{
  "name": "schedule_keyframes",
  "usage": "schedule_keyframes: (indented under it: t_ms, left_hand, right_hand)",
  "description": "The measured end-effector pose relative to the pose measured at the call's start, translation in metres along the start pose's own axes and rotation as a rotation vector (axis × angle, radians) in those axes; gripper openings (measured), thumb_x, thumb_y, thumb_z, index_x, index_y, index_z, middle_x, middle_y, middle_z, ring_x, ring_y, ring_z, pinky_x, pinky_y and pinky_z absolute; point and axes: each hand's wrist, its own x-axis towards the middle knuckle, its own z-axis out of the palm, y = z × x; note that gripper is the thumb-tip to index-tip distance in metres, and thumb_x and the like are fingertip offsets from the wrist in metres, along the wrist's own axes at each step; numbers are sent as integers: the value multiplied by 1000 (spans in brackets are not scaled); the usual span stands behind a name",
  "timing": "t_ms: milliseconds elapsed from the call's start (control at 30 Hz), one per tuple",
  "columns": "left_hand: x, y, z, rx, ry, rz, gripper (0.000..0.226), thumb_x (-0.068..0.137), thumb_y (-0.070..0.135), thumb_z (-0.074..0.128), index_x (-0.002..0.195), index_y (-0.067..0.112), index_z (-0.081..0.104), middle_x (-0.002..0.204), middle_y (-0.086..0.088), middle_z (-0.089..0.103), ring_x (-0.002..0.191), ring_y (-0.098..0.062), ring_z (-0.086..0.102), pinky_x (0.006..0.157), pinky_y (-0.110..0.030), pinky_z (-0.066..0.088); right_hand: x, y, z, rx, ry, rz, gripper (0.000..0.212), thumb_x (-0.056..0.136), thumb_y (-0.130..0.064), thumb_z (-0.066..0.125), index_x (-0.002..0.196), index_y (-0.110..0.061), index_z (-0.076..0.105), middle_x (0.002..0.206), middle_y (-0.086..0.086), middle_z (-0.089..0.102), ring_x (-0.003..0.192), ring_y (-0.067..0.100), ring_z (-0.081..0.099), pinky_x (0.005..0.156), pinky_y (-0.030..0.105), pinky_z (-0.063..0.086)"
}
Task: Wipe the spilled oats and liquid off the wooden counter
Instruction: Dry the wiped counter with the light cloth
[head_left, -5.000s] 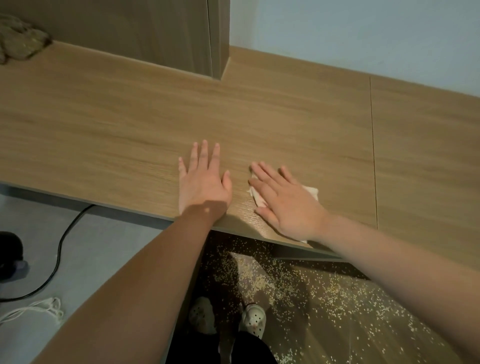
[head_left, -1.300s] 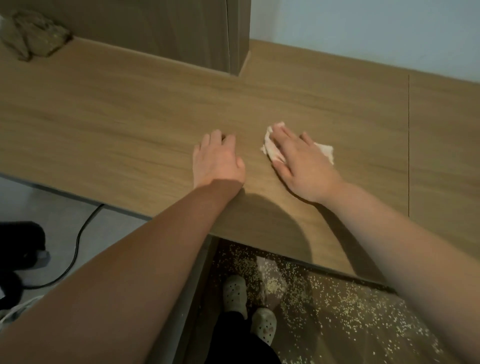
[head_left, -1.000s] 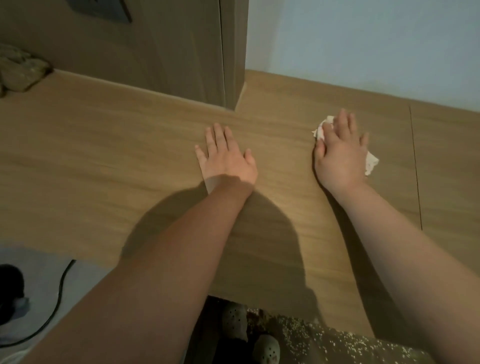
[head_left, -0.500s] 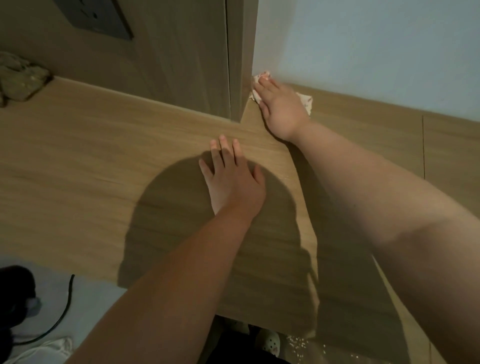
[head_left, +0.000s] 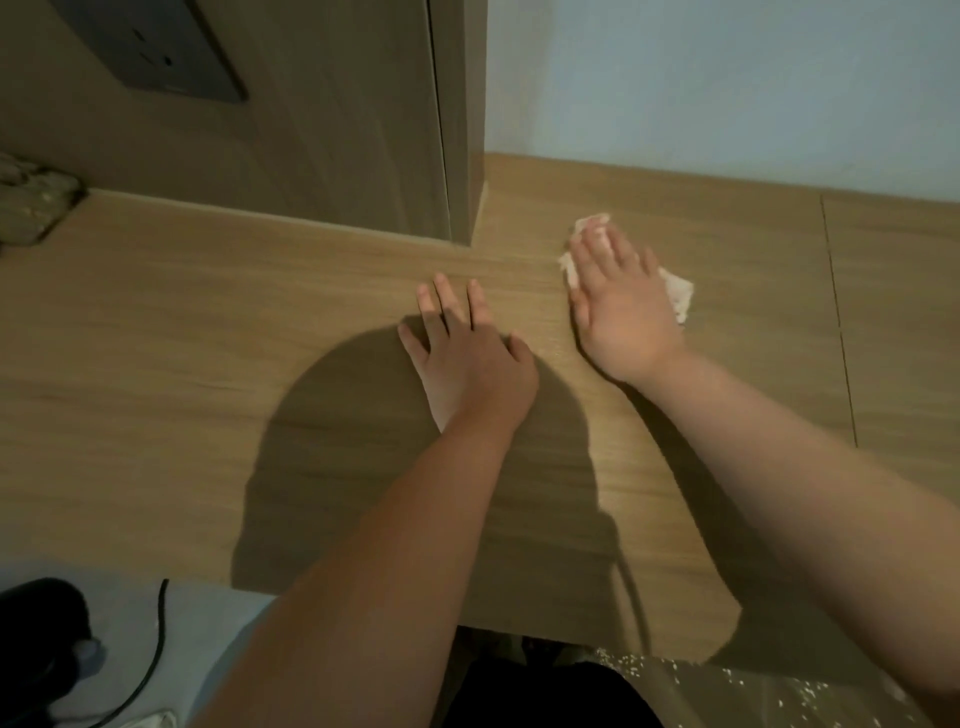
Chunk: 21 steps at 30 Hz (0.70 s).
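— How's the light on your end?
— Dim and warm. It comes from behind and above me: a big round shadow (head_left: 363, 467) falls forward across the bench (head_left: 156, 338).
— Sharpness?
— Fair in the centre. My right grip (head_left: 618, 306) looks soft at the fingertips. Straight lines bow toward the edges, and the floor (head_left: 208, 623) at lower left is murky.

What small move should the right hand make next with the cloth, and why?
Probably pull the cloth straight back toward the near edge. The right hand presses it flat far back on the counter, close to the wall, the left hand braces flat beside it, and spilled oats lie on the floor below that edge.
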Motion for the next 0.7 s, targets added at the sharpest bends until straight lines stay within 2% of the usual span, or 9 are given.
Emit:
schedule_keyframes:
  t_ms: [67, 133, 267, 333, 367, 467, 533, 633, 700]
  left_hand:
    - [1, 0, 0, 5, -2, 7, 68, 100, 41, 30, 158, 19, 2, 164, -12, -13, 151, -31, -12, 120, -56, -2]
    - [1, 0, 0, 13, -3, 11, 68, 101, 42, 29, 158, 19, 1, 164, -12, -14, 151, -32, -12, 120, -57, -1]
    - [1, 0, -1, 20, -22, 13, 71, 100, 46, 29, 158, 19, -1, 164, -12, -16, 151, -33, -12, 120, -57, 0]
    - [1, 0, -1, 38, -36, 11, 70, 100, 46, 27, 158, 19, -4, 163, -12, -18, 151, -33, -14, 120, -57, 1]
    - [1, 0, -1, 49, -41, 12, 70, 100, 45, 27, 158, 20, -4, 163, -12, -19, 150, -33, -14, 120, -56, 0]
    - [2, -1, 0, 67, -38, 17, 67, 100, 43, 25, 158, 23, -4, 164, -9, -18, 150, -32, -16, 119, -56, -3]
    - [3, -2, 0, 76, -37, 18, 66, 101, 43, 25, 158, 24, -3, 164, -8, -17, 150, -33, -16, 119, -56, -5]
    - [4, -1, -1, 96, -46, 25, 66, 101, 44, 24, 158, 25, -2, 165, -7, -14, 151, -33, -14, 119, -58, -4]
    - [5, -2, -1, 95, -22, 20, 67, 100, 48, 27, 158, 28, 2, 165, -5, -10, 151, -31, -10, 120, -57, -1]
  right_hand:
    - [-20, 11, -7, 11, -130, -340, 60, 99, -36, 19, 156, -17, 20, 163, 3, 12, 150, 19, 5, 118, 44, 8]
    - [-17, 45, -17, -31, -166, -396, 59, 99, -37, 19, 156, -19, 18, 163, 2, 10, 150, 16, 4, 119, 45, 7]
    - [22, 85, -25, 36, 25, 307, 57, 101, -30, 23, 155, -10, 17, 162, 14, 11, 149, 32, 11, 120, 53, 12]
    - [28, 59, -22, 50, 65, 511, 59, 100, -27, 24, 154, -5, 16, 162, 17, 10, 148, 34, 12, 119, 53, 13]
    - [24, 42, -19, 46, 73, 453, 60, 99, -27, 24, 153, -4, 17, 161, 19, 10, 148, 35, 13, 119, 52, 14]
    - [-18, 14, -7, 23, -58, -99, 57, 101, -28, 27, 155, -11, 19, 162, 12, 12, 150, 29, 11, 119, 50, 13]
    - [-25, 41, -13, 30, -80, -242, 56, 102, -30, 28, 155, -15, 21, 162, 8, 14, 150, 24, 11, 119, 50, 13]
    - [-26, 89, -19, 42, 16, 228, 54, 103, -27, 25, 154, -10, 19, 162, 14, 11, 150, 29, 10, 119, 54, 13]
    - [-44, 83, -18, 25, 50, 348, 55, 103, -27, 24, 154, -7, 17, 162, 16, 9, 149, 33, 9, 119, 54, 12]
